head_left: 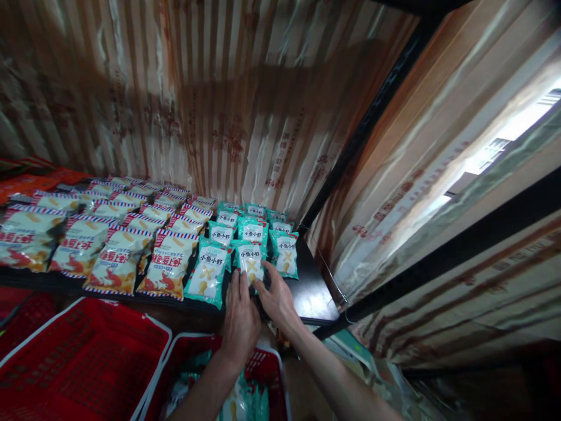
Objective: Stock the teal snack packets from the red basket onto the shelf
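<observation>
A teal-and-white snack bag (pixel 250 260) stands in the middle column of the teal group on the black shelf. My left hand (pixel 241 316) touches its lower left part, fingers stretched out and close together; the left thumb cannot be made out. At the bag's right edge, my right hand (pixel 277 297) has its thumb low on the front and its forefinger along the side. One matching snack bag (pixel 207 273) leans to the left of my hands, and another (pixel 284 254) stands to the right. More teal bags form rows behind them.
Several white-and-red shrimp snack bags (pixel 169 263) fill the shelf (pixel 313 292) to the left. Below, one red basket (pixel 83 356) stands beside another red basket (pixel 277 374) containing teal bags. A black post (pixel 350 152) rises at the right, before striped plastic sheeting.
</observation>
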The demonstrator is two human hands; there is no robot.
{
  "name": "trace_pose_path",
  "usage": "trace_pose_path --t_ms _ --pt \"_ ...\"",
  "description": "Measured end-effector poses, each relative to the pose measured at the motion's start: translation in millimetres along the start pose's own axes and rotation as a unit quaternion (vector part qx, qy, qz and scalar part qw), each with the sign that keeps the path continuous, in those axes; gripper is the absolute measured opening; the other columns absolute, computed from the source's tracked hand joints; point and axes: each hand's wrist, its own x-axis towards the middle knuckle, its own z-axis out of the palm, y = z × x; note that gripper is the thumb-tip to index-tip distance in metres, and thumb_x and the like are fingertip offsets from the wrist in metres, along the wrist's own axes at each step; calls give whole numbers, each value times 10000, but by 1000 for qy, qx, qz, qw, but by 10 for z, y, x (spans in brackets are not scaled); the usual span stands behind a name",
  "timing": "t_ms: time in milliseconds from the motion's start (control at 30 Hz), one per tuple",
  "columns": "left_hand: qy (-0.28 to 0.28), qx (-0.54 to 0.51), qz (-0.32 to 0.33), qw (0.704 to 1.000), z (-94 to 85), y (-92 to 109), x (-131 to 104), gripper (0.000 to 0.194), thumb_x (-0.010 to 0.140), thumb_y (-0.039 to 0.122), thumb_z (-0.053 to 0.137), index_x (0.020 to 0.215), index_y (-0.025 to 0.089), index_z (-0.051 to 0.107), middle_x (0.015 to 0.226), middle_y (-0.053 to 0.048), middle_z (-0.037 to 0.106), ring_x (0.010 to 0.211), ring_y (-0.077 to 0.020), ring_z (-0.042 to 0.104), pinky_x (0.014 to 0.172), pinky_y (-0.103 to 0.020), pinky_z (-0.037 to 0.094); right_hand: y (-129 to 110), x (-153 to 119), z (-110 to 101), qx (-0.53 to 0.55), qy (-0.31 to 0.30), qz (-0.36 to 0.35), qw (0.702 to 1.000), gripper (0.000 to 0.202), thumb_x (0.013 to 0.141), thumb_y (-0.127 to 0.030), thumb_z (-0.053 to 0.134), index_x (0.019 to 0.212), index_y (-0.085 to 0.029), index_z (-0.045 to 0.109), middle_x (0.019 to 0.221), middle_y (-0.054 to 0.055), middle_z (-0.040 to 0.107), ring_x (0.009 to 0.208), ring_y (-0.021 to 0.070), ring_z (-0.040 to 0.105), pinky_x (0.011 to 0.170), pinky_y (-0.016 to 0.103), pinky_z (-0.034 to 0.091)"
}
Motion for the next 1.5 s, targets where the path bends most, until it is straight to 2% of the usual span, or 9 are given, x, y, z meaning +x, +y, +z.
trace_pose_path --t_ms 133,333,533,667,800,1000,1200,1333,1500 --pt "-5 -10 32 999 -48 -44 60 528 888 121 340 1406 47 272 1431 -232 387 1367 -269 325 1081 -480 358 74 -40 43 51 -6 0 999 530 784 -293 503 1299 -174 473 1229 108 618 1138 269 579 984 426 443" --pt "-12 -16 69 997 -77 -80 106 521 898 127 336 1412 78 259 1425 -210 404 1373 -244 320 1081 -484 364 253 -153 123 136 41 -16 990 456 785 -313 511 1221 -180 510 1211 106 614 1135 246 575 1003 422 443" --pt "-19 25 64 997 -53 -73 84 534 902 127 344 1422 57 245 1458 -219 361 1402 -246 257 1098 -469 347 345 -189 177 153 49 -38 986 435 795 -319 508 1211 -193 493 1232 122 583 1153 267 552 1018 498 420" --pt "14 65 112 991 -118 0 96 566 897 106 357 1441 69 206 1473 -221 336 1412 -261 224 1084 -482 356 212 -234 124 128 116 -102 980 421 827 -311 490 1228 -184 490 1372 143 471 1301 282 409 1073 538 336" --pt "110 79 179 975 -312 72 136 546 892 126 407 1420 101 269 1472 -210 342 1413 -303 208 1081 -531 321 -108 -197 45 173 99 -131 971 400 892 -319 447 1278 -216 463 1395 98 471 1312 226 413 1106 464 322" --pt "157 148 112 970 -655 -115 156 579 853 109 481 1400 112 291 1469 -226 330 1410 -326 204 1075 -555 285 -545 129 248 226 -1 -67 972 455 904 -369 427 1336 -223 444 1385 79 505 1265 205 487 1055 375 403" --pt "129 169 66 975 -756 -236 100 548 861 122 469 1389 96 326 1426 -225 393 1384 -306 278 1055 -502 338 -746 540 497 134 8 -7 991 449 935 -356 355 1346 -209 460 1312 90 580 1206 186 548 974 339 467" --pt "97 158 39 982 -741 -241 76 538 866 134 449 1393 114 345 1436 -209 389 1372 -307 299 1045 -513 354 -828 940 398 80 8 -19 997 447 962 -329 273 1336 -173 461 1325 109 567 1159 168 583 912 303 497" --pt "82 163 29 983 -735 -262 98 519 862 124 452 1377 158 393 1457 -187 361 1368 -314 302 1032 -522 374 -922 1602 120 -33 -23 -69 997 323 911 -253 463 1211 -206 573 1143 69 677 1059 191 622 909 331 478"
